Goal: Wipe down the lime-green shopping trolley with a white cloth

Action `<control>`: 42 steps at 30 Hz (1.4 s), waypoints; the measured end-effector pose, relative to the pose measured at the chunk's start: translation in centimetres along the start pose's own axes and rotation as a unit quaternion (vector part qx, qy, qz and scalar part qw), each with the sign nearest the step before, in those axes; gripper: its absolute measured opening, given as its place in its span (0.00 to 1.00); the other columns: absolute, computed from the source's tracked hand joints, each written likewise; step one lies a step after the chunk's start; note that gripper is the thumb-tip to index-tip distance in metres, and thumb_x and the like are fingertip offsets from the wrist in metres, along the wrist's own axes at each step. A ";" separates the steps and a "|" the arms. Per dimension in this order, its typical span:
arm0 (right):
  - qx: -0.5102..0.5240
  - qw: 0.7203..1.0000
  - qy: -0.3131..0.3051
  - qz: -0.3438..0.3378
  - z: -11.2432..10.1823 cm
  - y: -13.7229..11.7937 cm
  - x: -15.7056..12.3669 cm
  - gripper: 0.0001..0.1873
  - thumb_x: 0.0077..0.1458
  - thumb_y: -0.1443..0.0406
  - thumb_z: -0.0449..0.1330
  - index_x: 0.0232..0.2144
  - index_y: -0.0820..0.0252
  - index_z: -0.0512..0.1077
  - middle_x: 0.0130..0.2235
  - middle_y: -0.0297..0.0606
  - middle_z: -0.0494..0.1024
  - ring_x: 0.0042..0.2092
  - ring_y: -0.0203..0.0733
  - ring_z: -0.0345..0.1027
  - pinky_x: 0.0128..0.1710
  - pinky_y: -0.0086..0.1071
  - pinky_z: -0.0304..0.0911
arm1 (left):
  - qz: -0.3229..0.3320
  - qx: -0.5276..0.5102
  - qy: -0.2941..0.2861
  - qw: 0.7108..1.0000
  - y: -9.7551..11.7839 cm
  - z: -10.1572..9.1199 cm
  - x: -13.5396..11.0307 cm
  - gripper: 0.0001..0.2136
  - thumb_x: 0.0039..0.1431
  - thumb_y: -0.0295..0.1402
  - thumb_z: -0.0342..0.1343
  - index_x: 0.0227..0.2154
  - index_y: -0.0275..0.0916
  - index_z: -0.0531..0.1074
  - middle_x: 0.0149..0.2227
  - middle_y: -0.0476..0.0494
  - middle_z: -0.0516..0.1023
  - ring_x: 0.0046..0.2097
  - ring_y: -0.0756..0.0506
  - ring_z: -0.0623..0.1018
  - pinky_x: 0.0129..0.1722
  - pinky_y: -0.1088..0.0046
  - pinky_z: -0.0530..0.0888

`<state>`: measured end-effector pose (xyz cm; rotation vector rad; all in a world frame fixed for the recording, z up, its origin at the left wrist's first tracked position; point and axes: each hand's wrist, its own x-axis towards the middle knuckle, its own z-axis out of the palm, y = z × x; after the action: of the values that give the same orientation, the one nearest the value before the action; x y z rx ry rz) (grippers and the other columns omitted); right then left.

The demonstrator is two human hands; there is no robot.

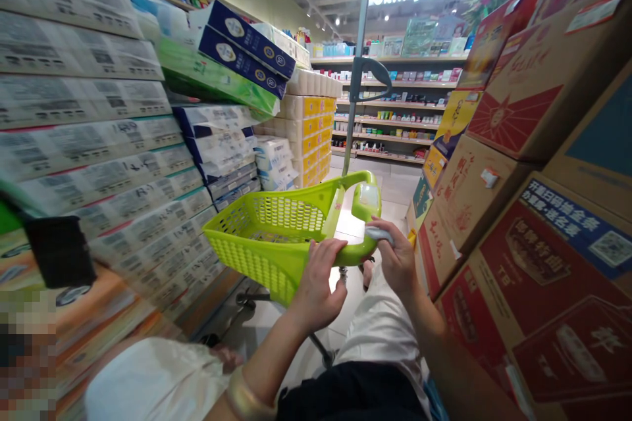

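Observation:
A lime-green shopping cart (276, 256) with a perforated basket stands before me, its looped handle turned towards my right side. My left hand (320, 281) holds the basket's near rim beside the handle, fingers laid over the edge and thumb lower down. At the handle's right end, my right hand (395, 260) grips a small pale grey piece that looks like a folded cloth (379, 234), pressed against the green plastic. Whether it is a separate cloth is hard to make out. The basket's floor shows through its holes, partly hidden by the near wall.
Stacked white packs (89, 105) rise on the left, with blue boxes (244, 46) leaning on top. Cardboard cartons (533, 263) line the right side of the narrow aisle. A metal pole (353, 125) stands beyond the cart, before product shelves (395, 102).

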<state>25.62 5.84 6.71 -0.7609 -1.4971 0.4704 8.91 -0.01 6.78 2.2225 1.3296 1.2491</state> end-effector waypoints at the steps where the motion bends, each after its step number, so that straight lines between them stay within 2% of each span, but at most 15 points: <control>1: 0.003 1.000 0.001 0.003 0.0 -0.2 -0.2 0.16 0.53 0.71 0.50 0.39 0.55 0.74 0.45 0.39 0.78 0.54 0.47 0.69 0.54 0.44 0.65 | 0.001 0.001 0.000 1.000 0.0 0.0 -0.1 0.30 0.45 0.22 0.48 0.55 0.41 0.60 0.56 0.39 0.68 0.61 0.39 0.66 0.67 0.44 0.44; 5: -0.028 0.994 -0.054 -0.094 0.2 -1.8 -1.6 0.17 0.53 0.70 0.52 0.42 0.55 0.74 0.46 0.40 0.76 0.58 0.49 0.64 0.61 0.51 0.55 | 0.015 -0.007 -0.005 1.000 0.1 0.4 -0.8 0.32 0.44 0.23 0.49 0.57 0.41 0.58 0.57 0.39 0.66 0.62 0.39 0.64 0.67 0.46 0.44; 8: -0.048 0.985 -0.086 -0.142 0.1 -2.3 -1.5 0.14 0.55 0.70 0.54 0.42 0.55 0.74 0.45 0.41 0.76 0.53 0.48 0.67 0.58 0.49 0.59 | 0.024 -0.012 -0.007 1.000 0.3 0.6 -1.3 0.32 0.44 0.24 0.50 0.57 0.41 0.57 0.57 0.38 0.66 0.62 0.39 0.64 0.67 0.46 0.44; 11: -0.030 0.989 -0.099 -0.104 -0.4 -1.6 -0.1 0.11 0.58 0.68 0.53 0.39 0.55 0.74 0.42 0.41 0.76 0.48 0.45 0.70 0.50 0.42 0.65 | 0.024 -0.003 0.000 1.000 0.6 0.5 -1.8 0.33 0.45 0.22 0.48 0.57 0.42 0.57 0.57 0.40 0.66 0.62 0.40 0.64 0.67 0.47 0.44; 15: 0.003 0.991 -0.121 -0.058 -1.0 -0.9 1.1 0.10 0.59 0.66 0.53 0.36 0.55 0.74 0.39 0.39 0.76 0.46 0.44 0.70 0.48 0.39 0.66 | 0.024 0.009 0.011 1.000 0.8 0.0 -2.5 0.32 0.46 0.20 0.47 0.57 0.44 0.57 0.57 0.41 0.66 0.62 0.41 0.64 0.67 0.48 0.44; 19: 0.003 0.992 -0.117 -0.056 -0.5 -1.9 0.0 0.10 0.58 0.67 0.52 0.34 0.56 0.74 0.38 0.39 0.75 0.44 0.43 0.70 0.46 0.38 0.65 | 0.017 0.014 0.022 1.000 0.8 -0.4 -3.3 0.31 0.46 0.20 0.47 0.56 0.44 0.57 0.56 0.41 0.67 0.62 0.41 0.65 0.66 0.47 0.45; 27: -0.030 0.996 -0.052 -0.068 0.9 -3.7 -2.5 0.09 0.59 0.68 0.51 0.35 0.55 0.71 0.38 0.39 0.73 0.44 0.44 0.69 0.47 0.40 0.64 | 0.008 0.015 0.041 0.999 0.5 -1.0 -4.3 0.29 0.48 0.21 0.48 0.55 0.45 0.60 0.55 0.41 0.69 0.60 0.40 0.67 0.66 0.46 0.47; 38: -0.052 0.995 -0.035 -0.077 1.1 -3.3 -2.5 0.08 0.59 0.68 0.51 0.34 0.55 0.70 0.37 0.37 0.72 0.42 0.43 0.68 0.42 0.37 0.65 | 0.014 -0.004 0.047 0.999 -0.5 0.1 -3.3 0.31 0.43 0.21 0.48 0.54 0.44 0.62 0.54 0.41 0.70 0.59 0.39 0.68 0.66 0.45 0.47; 42: -0.058 0.995 -0.029 -0.074 0.8 -3.0 -2.6 0.08 0.59 0.68 0.52 0.34 0.55 0.71 0.36 0.37 0.72 0.40 0.44 0.68 0.40 0.38 0.66 | 0.014 -0.003 0.041 0.999 -0.2 0.5 -2.6 0.31 0.42 0.21 0.47 0.53 0.44 0.62 0.53 0.42 0.71 0.58 0.40 0.68 0.66 0.46 0.49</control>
<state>24.14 2.08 6.90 -0.7255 -1.6334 0.2989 8.60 -1.94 4.96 2.2155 1.3273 1.3658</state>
